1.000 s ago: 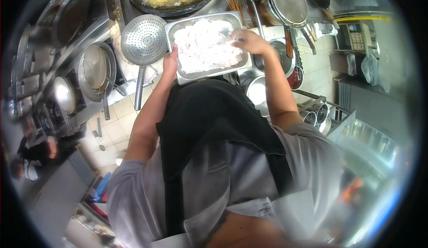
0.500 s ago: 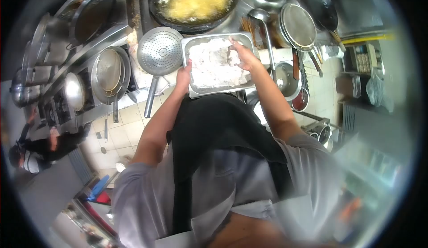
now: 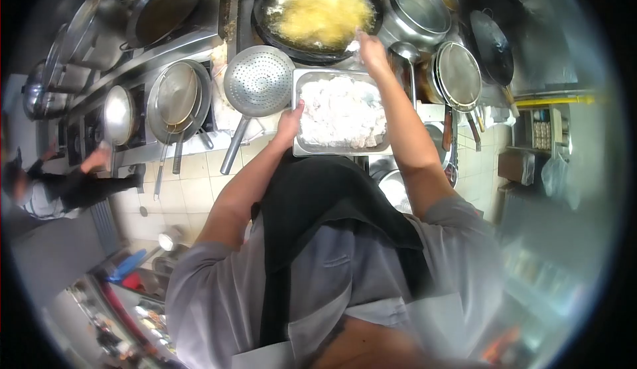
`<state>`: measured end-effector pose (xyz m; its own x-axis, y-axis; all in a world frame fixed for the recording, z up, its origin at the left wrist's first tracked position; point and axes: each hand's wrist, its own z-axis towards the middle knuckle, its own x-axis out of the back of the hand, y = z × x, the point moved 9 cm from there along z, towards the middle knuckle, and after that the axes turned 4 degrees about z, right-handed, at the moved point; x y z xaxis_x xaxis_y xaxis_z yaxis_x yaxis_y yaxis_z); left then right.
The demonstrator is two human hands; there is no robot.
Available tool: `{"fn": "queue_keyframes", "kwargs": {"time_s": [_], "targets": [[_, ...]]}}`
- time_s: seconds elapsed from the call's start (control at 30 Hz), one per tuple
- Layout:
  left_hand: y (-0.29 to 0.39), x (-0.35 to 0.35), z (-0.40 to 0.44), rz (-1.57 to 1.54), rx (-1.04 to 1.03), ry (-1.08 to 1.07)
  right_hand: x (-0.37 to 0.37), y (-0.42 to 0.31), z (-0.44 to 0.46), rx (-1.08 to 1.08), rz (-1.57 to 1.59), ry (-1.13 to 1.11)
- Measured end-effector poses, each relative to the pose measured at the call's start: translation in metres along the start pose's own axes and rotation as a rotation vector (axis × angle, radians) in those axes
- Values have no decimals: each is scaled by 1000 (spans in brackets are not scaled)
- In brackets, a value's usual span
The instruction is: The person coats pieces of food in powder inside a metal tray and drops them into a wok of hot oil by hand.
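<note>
My left hand grips the left side of a rectangular metal tray, its thumb over the rim. White, floury pieces fill the tray. Beyond it, my right hand reaches to the near right edge of a dark wok, its fingers closed around a small whitish piece. Yellow, bubbling food and oil fill the wok. A perforated metal skimmer lies just left of the tray.
Right of the wok are a metal pot, a ladle and round strainers. More strainers and a pan lie at left. Another person stands at far left. Egg trays sit on a right shelf.
My right hand has left the tray and moved forward to the wok's edge with a whitish piece. My left hand still holds the tray. The view has shifted, and the other person has moved.
</note>
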<state>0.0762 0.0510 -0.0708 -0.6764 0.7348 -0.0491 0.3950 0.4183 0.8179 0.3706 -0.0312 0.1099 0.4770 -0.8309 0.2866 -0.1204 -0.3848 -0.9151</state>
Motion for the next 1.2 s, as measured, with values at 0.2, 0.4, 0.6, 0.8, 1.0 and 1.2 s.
{"fn": "queue_keyframes", "kwargs": {"time_s": [0.2, 0.4, 0.6, 0.8, 1.0, 1.2], "targets": [[6, 0, -4, 35, -21, 7, -36, -75, 26, 392, -541, -16], [-1, 3, 3, 82, -20, 22, -101, -82, 41, 454, -992, -259], [-6, 5, 6, 114, -12, 45, -157, -40, 52, 436, -1389, -777], [-4, 2, 6, 65, -11, 19, -144, -74, 62, 672, -1179, -282], [-7, 3, 5, 52, 43, 31, -77, -100, -42, 581, -1057, -242], [1, 6, 1, 117, -17, 64, -119, 42, -100, 556, -1090, -532]]}}
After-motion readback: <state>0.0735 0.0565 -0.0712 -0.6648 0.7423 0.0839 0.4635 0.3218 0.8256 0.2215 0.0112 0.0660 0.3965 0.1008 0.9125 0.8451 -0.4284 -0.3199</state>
